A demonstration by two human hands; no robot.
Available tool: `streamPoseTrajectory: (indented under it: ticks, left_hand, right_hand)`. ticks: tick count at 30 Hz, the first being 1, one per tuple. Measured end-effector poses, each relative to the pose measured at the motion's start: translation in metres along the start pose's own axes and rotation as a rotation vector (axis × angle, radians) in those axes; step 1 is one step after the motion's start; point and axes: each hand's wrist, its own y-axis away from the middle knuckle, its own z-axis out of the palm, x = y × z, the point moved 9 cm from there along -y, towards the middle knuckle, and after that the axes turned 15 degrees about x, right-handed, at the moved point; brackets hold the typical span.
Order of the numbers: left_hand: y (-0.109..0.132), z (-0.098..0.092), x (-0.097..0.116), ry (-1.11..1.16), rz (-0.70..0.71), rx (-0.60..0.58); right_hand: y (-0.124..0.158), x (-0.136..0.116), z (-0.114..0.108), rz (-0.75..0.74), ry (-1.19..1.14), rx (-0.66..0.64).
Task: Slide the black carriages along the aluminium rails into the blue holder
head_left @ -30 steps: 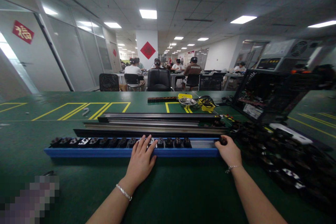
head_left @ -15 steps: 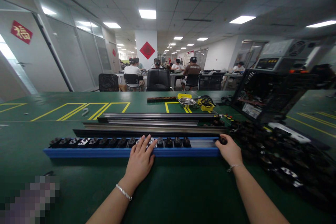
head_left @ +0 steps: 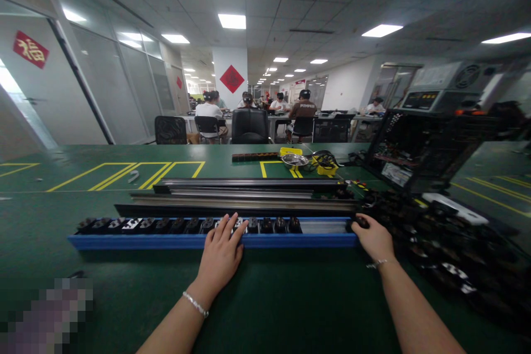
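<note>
A long blue rail (head_left: 136, 241) lies across the green table in front of me, with a row of small black socket modules (head_left: 166, 225) seated in it. My left hand (head_left: 221, 254) rests flat on the rail's middle, fingers stretched over the modules. My right hand (head_left: 375, 238) is at the rail's right end, fingers curled around a small black module (head_left: 359, 222). A bare grey stretch of rail (head_left: 323, 226) lies between the last seated module and my right hand.
Several long metal rails (head_left: 240, 194) lie behind the blue one. A heap of black modules (head_left: 431, 243) covers the table at the right, beside an open black computer case (head_left: 418, 149). A metal bowl (head_left: 295, 160) and yellow items sit further back. People sit at far desks.
My right hand has shifted slightly to the right, off the rail's end toward the heap, still closed on a black module. My left hand has stayed in place.
</note>
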Motion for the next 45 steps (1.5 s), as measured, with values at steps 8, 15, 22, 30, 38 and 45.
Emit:
streamPoseTrajectory:
  ticks: [8,15,22,30,38,45]
  left_hand:
    - [0.000,0.002,0.000,-0.003,-0.013,0.001]
    - [0.001,0.003,-0.001,-0.007,-0.004,-0.006]
    - [0.001,0.003,0.000,-0.015,-0.007,-0.007]
    - [0.001,0.002,0.000,-0.013,-0.016,-0.004]
    - [0.001,0.000,0.000,-0.012,-0.023,-0.007]
    - [0.001,0.003,0.000,-0.011,-0.022,-0.028]
  right_hand:
    - [-0.006,0.010,-0.004,-0.017,-0.002,-0.008]
    - [-0.004,0.007,-0.010,0.036,0.049,0.002]
    - [-0.005,0.007,-0.010,0.009,0.035,0.003]
    - [-0.017,0.028,-0.030,0.071,0.084,0.125]
    - [-0.021,0.049,-0.023,0.035,-0.034,-0.036]
    - [-0.025,0.047,-0.015,-0.132,0.141,0.029]
